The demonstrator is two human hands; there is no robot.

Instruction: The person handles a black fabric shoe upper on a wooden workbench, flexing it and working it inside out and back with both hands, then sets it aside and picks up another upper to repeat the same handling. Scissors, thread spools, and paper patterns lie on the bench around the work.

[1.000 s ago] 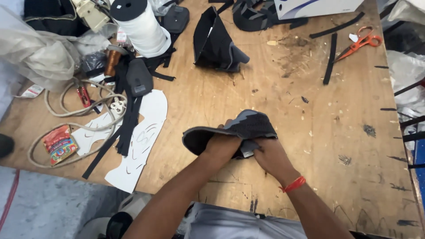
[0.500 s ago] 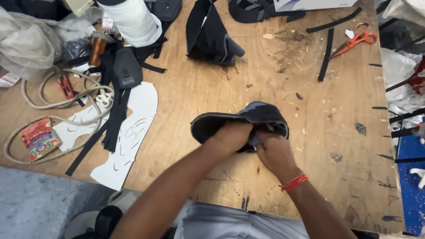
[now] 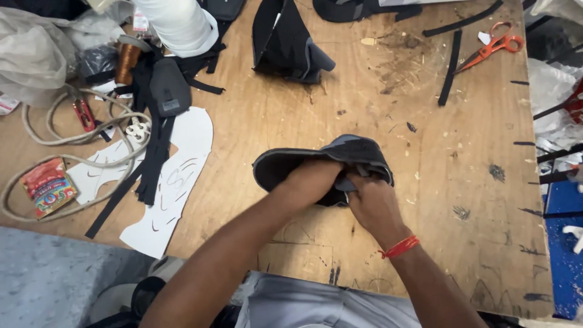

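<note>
A black and grey fabric shoe upper (image 3: 358, 152) lies on the wooden table (image 3: 255, 121) in front of me, its open end toward the left. My left hand (image 3: 313, 179) reaches into it and grips its lower edge. My right hand (image 3: 373, 203), with a red band at the wrist, pinches the grey fabric on the piece's near right side. Both hands touch each other at the piece's underside, where part of it is hidden.
White paper patterns (image 3: 176, 176) and black straps (image 3: 152, 158) lie at the left with a beige cable (image 3: 73, 136) and a red packet (image 3: 47, 186). A white roll (image 3: 176, 24), a black fabric piece (image 3: 288, 42) and orange scissors (image 3: 489, 48) are farther back. The table's edge runs near me.
The view has shifted, so the piece sits nearer the frame's middle. My hands keep their hold, and the right hand has worked further into the grey fabric.
</note>
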